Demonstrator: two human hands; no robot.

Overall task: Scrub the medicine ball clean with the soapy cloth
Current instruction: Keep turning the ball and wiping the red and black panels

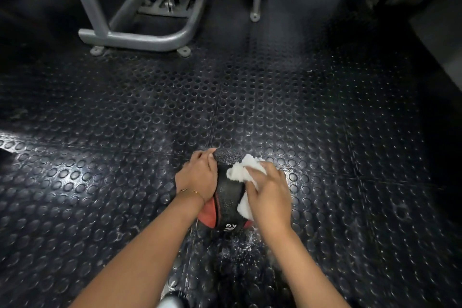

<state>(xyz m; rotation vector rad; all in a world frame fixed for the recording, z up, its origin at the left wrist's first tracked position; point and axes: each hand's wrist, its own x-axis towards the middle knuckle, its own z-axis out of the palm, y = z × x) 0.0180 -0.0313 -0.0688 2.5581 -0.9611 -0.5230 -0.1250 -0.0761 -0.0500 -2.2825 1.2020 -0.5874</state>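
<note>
Left hand [197,177] cups the ball [228,199], fingers curved round it. Right hand [270,197] clutches the cloth [241,170] against it.

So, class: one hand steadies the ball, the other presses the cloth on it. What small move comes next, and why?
Probably sweep the white cloth leftward across the medicine ball, over its black band. The right hand has it bunched on the right side, while the left hand braces the opposite side.
</note>
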